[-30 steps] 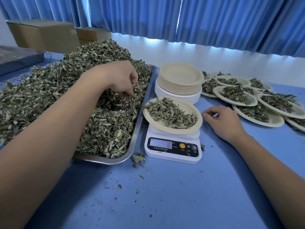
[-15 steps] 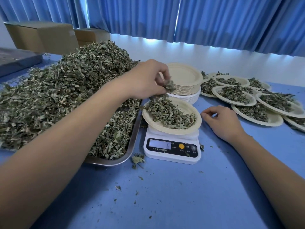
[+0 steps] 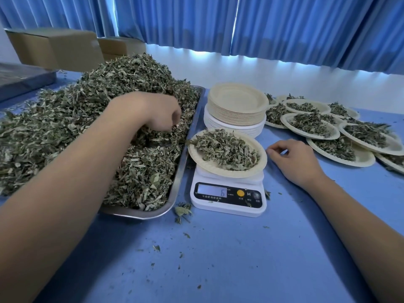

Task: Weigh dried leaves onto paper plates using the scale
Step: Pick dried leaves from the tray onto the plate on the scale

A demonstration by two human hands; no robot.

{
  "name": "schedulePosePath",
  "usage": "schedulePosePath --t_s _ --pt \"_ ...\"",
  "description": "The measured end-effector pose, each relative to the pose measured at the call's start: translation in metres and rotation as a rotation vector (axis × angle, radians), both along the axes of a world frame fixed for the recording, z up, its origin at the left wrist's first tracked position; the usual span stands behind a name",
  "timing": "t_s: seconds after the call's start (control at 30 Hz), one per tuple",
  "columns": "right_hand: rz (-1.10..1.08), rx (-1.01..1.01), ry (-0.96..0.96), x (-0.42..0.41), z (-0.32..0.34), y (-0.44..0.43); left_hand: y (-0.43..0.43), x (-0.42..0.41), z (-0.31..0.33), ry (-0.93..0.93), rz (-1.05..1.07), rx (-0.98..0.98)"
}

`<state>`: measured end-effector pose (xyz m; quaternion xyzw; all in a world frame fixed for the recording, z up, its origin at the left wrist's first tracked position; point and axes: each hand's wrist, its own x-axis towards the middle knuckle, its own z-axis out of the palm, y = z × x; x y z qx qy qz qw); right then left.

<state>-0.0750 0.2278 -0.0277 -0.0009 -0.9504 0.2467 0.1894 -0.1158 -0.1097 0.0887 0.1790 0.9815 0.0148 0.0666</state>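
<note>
Back from the paper plate (image 3: pixel 261 165) on the scale (image 3: pixel 227 201), the left hand (image 3: pixel 157 112) is down in the dried leaves (image 3: pixel 83 127) heaped on the metal tray (image 3: pixel 188 136), near its right rim, fingers bunched and pinching a small tuft. The right hand (image 3: pixel 293 159) rests on the desk (image 3: pixel 218 259) just right of the scale, loosely curled and holding nothing. The leaves look featherlight, brittle and loose, so a soft fingertip pinch suits them; squeezing would likely crumble them. The plate overhangs the scale and could tip. Open room lies toward the desk's near edge, while the plate stack (image 3: pixel 238 106) and filled plates (image 3: pixel 310 126) crowd the far right.
</note>
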Motion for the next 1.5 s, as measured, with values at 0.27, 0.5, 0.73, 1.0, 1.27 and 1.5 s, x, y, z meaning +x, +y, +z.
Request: schedulePosePath --t_s 0.27,0.5,0.73,1.0,1.27,1.5 --pt "-0.001 0.010 0.010 0.001 0.001 -0.001 -0.007 -0.019 -0.034 -0.305 0.133 0.026" --pt "-0.012 -0.001 0.001 0.003 0.002 -0.002 0.000 -0.013 -0.015 -0.316 0.093 0.041" --pt "-0.007 -0.045 0.010 0.003 0.000 -0.002 0.010 0.000 -0.020 -0.312 0.106 -0.003" --pt "0.188 -0.808 -0.141 0.008 0.012 -0.006 0.024 -0.006 -0.028 -0.114 0.138 0.518" --pt "0.364 -0.882 -0.279 0.012 0.013 -0.016 0.036 -0.001 -0.036 -0.020 0.117 0.450" --pt "0.234 -0.901 -0.228 0.011 0.023 -0.009 0.058 0.009 -0.038 -0.008 0.145 0.603"
